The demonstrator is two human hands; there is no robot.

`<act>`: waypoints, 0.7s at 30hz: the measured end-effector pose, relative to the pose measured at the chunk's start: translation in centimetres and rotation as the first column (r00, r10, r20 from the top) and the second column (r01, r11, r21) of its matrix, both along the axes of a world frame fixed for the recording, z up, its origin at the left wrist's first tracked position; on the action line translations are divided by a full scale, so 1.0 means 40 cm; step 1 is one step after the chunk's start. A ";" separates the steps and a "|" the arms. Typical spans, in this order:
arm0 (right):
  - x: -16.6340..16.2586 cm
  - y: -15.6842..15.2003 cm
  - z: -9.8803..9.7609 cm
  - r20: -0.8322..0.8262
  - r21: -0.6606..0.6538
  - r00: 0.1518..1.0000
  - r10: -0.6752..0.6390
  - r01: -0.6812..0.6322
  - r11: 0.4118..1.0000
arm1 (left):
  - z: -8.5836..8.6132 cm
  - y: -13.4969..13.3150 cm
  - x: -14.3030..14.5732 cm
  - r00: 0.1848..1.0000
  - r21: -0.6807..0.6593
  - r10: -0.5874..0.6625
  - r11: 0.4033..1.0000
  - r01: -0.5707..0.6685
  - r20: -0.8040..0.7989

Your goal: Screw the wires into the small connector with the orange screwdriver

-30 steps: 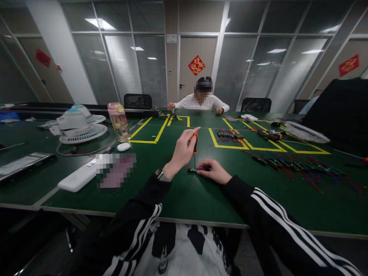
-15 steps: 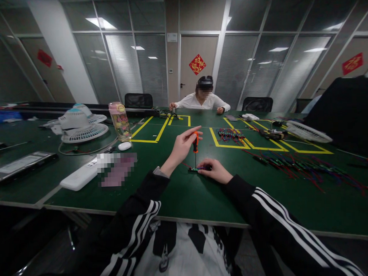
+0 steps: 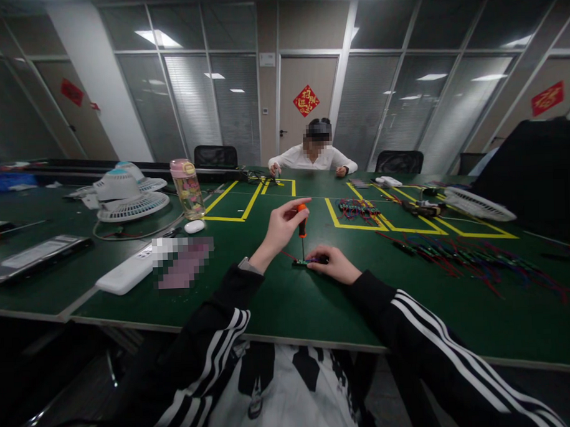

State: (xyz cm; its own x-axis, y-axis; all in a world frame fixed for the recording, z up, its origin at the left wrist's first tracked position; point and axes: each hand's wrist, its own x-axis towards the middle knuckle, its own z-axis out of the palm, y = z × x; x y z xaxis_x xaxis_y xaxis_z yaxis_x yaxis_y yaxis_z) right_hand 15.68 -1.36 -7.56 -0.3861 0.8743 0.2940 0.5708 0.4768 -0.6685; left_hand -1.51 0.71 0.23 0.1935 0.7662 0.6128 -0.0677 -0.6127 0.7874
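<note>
My left hand (image 3: pixel 280 228) pinches the orange-and-black handle of a small screwdriver (image 3: pixel 303 225) and holds it upright. Its tip rests on a small green circuit board (image 3: pixel 301 262) lying on the green table (image 3: pixel 288 300). My right hand (image 3: pixel 333 264) lies on the table just right of the board, fingers closed on the board's right end where dark wires lead off. Both forearms wear black sleeves with white stripes.
A white power strip (image 3: pixel 128 273) and a keyboard (image 3: pixel 34 254) lie to the left, with a desk fan (image 3: pixel 130 197), a pink bottle (image 3: pixel 187 189) and a white mouse (image 3: pixel 194 226) behind. Several wired boards (image 3: pixel 459 257) spread out on the right. Yellow tape boxes (image 3: pixel 360 217) mark the middle. A person in white sits opposite.
My left hand has twisted the screwdriver slightly in place on the board. The right hand stays on the board. The view has shifted a little.
</note>
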 end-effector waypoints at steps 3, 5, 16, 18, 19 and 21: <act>0.000 0.001 0.000 0.000 -0.005 1.000 0.001 -0.001 1.000 | 0.001 -0.018 0.001 0.987 0.120 0.154 0.982 -0.148 -0.044; 0.001 0.001 0.000 0.000 -0.004 1.000 0.005 -0.005 1.000 | 0.004 -0.028 0.002 0.980 0.184 0.185 0.968 -0.170 -0.067; 0.001 0.001 0.000 -0.021 -0.007 1.000 0.014 -0.014 1.000 | -0.003 -0.021 0.019 0.999 0.036 0.044 0.998 -0.045 0.026; 0.001 0.001 -0.002 -0.020 0.000 1.000 0.015 -0.015 1.000 | -0.003 -0.020 0.015 0.995 0.091 0.103 0.991 -0.102 -0.003; 0.001 0.002 -0.002 -0.014 0.003 1.000 0.011 -0.011 1.000 | -0.002 -0.020 0.013 0.994 0.110 0.109 0.988 -0.107 -0.014; 0.001 0.002 -0.003 0.001 0.010 1.000 0.002 -0.002 1.000 | 0.002 -0.019 0.010 0.998 0.109 0.065 0.992 -0.063 -0.017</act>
State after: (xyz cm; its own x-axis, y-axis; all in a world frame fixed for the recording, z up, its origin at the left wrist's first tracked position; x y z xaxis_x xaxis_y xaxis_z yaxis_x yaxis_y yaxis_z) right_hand 15.70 -1.27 -7.69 -0.3877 0.8708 0.3023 0.5705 0.4843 -0.6633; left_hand -1.10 -0.07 0.32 0.1597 0.7068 0.6892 -0.0101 -0.6969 0.7171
